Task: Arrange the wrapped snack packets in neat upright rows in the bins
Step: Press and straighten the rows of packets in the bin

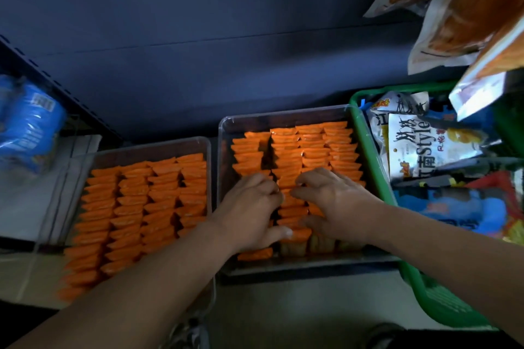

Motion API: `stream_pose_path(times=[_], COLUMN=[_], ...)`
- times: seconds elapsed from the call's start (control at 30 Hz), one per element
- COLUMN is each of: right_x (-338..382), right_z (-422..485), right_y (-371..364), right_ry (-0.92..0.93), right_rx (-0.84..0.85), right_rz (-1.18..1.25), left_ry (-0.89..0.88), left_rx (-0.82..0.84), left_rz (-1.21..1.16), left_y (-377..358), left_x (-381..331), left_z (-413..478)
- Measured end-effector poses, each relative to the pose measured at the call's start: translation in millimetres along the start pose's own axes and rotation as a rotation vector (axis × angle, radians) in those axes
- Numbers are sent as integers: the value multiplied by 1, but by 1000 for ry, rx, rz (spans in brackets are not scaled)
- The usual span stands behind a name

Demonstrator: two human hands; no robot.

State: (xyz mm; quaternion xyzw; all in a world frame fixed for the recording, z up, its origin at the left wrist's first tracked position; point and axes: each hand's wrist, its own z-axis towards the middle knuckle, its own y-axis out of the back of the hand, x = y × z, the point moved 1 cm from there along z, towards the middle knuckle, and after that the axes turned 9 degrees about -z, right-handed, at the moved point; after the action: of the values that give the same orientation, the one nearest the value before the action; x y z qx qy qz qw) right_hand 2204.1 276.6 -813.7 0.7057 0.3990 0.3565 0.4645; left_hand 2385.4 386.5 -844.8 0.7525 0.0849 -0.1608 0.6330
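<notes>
Two clear plastic bins stand side by side. The left bin (153,147) holds several upright rows of orange snack packets (136,201). The right bin (283,115) also holds rows of orange packets (314,144), with a gap in its left rows. Both hands are inside the right bin. My left hand (249,212) presses its curled fingers on packets in the middle row, thumb at the near end. My right hand (337,204) rests with spread fingers on the packets beside it. One packet (255,254) lies flat near the bin's front edge.
A green basket (368,150) full of mixed snack bags stands right of the bins. Large orange-and-white bags (465,8) hang at the top right. Blue packages (28,125) sit on a shelf at the left. A dark blue panel (198,37) rises behind the bins.
</notes>
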Motion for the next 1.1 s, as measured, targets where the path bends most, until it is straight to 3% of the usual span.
stream_pose_path(times=[0.2, 0.4, 0.5, 0.6, 0.73, 1.1], right_x=[18, 20, 27, 42, 62, 60], right_z=[-7, 4, 6, 12, 21, 27], right_y=[-6, -2, 6, 10, 1, -21], right_ry=[-23, -109, -91, -11, 86, 117], right_rx=[-25, 100, 52, -40, 45, -2], right_rz=[-15, -102, -108, 21, 9, 84], left_ry=[6, 33, 72, 110, 53, 141], left_rx=[-23, 58, 61, 88, 139, 90], left_rz=[34, 74, 74, 9, 17, 53], left_y=[-1, 62, 75, 65, 46, 26], left_x=[-10, 11, 9, 7, 7, 5], left_z=[6, -27, -57, -71, -72, -56])
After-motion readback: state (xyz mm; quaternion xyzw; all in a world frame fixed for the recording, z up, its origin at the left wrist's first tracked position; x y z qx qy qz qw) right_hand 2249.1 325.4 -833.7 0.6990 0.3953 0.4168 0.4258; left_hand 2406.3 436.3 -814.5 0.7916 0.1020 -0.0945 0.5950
